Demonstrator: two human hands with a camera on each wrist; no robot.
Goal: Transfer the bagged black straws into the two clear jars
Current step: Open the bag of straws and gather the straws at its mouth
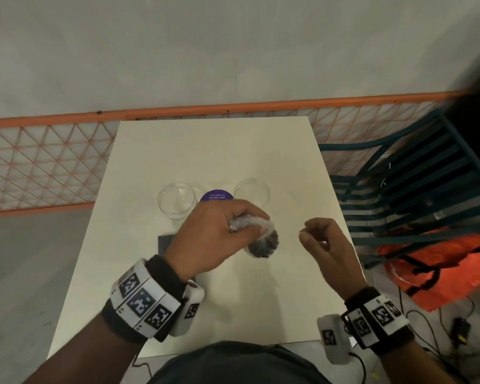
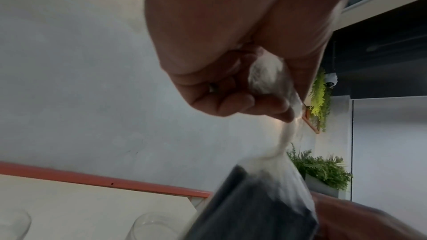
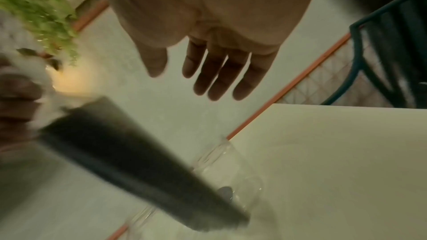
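A clear plastic bag of black straws [image 1: 262,243] hangs above the white table [image 1: 205,151]. My left hand [image 1: 244,224] grips its bunched top. In the left wrist view the fingers [image 2: 242,101] curl round the twisted plastic, and the dark bundle [image 2: 258,198] dangles below. Two clear jars stand behind, one at the left [image 1: 177,200] and one at the right [image 1: 252,191], both holding nothing. My right hand [image 1: 315,235] hovers just right of the bag, holding nothing. The right wrist view shows its fingers [image 3: 217,78] relaxed and spread, apart from the bag [image 3: 138,161].
A purple round sticker [image 1: 216,195] lies between the jars. A dark square mat [image 1: 165,242] sits under my left hand. An orange mesh fence [image 1: 39,162] runs behind the table. To the right stand a teal slatted chair [image 1: 416,184] and an orange bag [image 1: 441,267].
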